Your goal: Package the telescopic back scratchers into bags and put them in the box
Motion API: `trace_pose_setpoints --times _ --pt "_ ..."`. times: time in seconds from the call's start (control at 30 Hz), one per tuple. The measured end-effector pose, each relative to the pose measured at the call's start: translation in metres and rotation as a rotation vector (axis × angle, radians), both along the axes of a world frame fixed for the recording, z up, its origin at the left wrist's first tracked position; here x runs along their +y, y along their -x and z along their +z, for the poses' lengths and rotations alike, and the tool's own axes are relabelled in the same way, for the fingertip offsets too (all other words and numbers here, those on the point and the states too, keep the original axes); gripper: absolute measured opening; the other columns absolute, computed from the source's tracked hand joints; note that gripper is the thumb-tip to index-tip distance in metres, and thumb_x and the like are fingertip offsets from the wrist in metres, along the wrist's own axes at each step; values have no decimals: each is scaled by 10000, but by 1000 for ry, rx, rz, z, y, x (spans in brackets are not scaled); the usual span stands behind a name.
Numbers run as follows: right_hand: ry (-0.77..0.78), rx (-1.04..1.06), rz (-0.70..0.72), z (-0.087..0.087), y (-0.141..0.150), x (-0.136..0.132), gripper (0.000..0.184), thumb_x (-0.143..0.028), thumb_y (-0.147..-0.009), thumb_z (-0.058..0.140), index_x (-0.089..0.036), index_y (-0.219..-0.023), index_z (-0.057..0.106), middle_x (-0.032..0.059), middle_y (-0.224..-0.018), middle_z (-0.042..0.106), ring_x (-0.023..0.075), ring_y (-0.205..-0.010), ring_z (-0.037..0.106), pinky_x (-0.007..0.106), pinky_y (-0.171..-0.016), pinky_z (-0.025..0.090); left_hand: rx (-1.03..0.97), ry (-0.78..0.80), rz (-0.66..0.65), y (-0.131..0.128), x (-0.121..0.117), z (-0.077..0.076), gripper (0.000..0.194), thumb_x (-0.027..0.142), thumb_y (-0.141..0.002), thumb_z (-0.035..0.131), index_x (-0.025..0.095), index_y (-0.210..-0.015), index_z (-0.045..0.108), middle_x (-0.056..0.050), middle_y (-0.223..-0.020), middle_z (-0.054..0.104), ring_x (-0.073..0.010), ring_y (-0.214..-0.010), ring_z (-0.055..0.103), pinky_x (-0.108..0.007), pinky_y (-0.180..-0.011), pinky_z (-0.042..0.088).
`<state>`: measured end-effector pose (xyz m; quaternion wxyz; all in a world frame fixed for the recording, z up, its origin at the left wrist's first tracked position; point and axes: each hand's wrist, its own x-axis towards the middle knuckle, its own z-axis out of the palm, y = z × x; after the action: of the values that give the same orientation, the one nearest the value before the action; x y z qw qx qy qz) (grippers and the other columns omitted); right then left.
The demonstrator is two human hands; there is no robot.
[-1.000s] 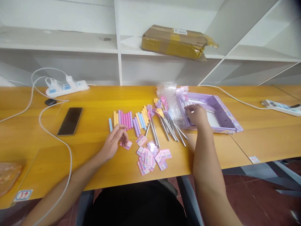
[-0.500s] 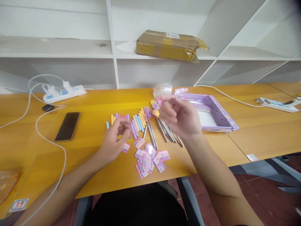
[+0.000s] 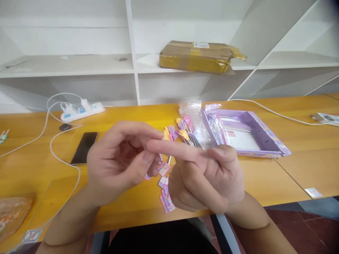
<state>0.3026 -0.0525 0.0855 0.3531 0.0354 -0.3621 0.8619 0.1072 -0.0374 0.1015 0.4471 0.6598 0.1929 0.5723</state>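
Both my hands are raised close to the camera, above the table. My left hand (image 3: 119,164) is closed in a pinch at the tip of my right index finger; anything small between them cannot be made out. My right hand (image 3: 205,176) stretches its index finger to the left, with the other fingers curled and nothing visible in them. Behind them lie back scratchers (image 3: 183,134) with coloured hand-shaped heads and metal rods. Pink and purple cards (image 3: 166,201) are partly covered by my right hand. Of the coloured sticks, mainly some yellow ones (image 3: 166,133) show.
A purple tray-like box (image 3: 268,152) stands to the right, clear plastic bags (image 3: 194,111) beside it. On the left are a phone (image 3: 84,148), a power strip (image 3: 84,114) and a white cable (image 3: 78,169). A taped carton (image 3: 196,58) rests on the shelf behind.
My right hand has left the bags by the purple box and come up to the middle. My left hand has risen from the cards, and the two now touch at the fingertips.
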Motion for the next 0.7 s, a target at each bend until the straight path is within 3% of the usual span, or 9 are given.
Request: trace_pose_setpoints --times 0.23,0.57,0.7 --pt "-38 -62 70 -6 1 5 813 -709 -981 407 -224 -1632 461 -99 -418 463 137 -354 312 268 -460 340 39 -40 -4 0 5 -1 183 174 -990 697 241 -1161 697 -2 -874 704 -124 -647 708 -232 -564 602" --pt "-59 -59 130 -5 -4 8 761 -671 -999 374 -263 -1634 470 -74 -457 481 133 -385 331 267 -469 312 39 65 -61 1 -2 0 125 257 -1027 665 246 -1152 660 20 -795 658 -127 -631 721 -231 -560 602" --pt "56 -158 95 1 -5 5 762 -700 -932 475 -274 -1554 583 -62 -438 477 140 -380 323 276 -439 282 68 59 -32 -1 -4 3 155 178 -1016 647 260 -1147 656 31 -827 666 -115 -633 723 -232 -578 621"
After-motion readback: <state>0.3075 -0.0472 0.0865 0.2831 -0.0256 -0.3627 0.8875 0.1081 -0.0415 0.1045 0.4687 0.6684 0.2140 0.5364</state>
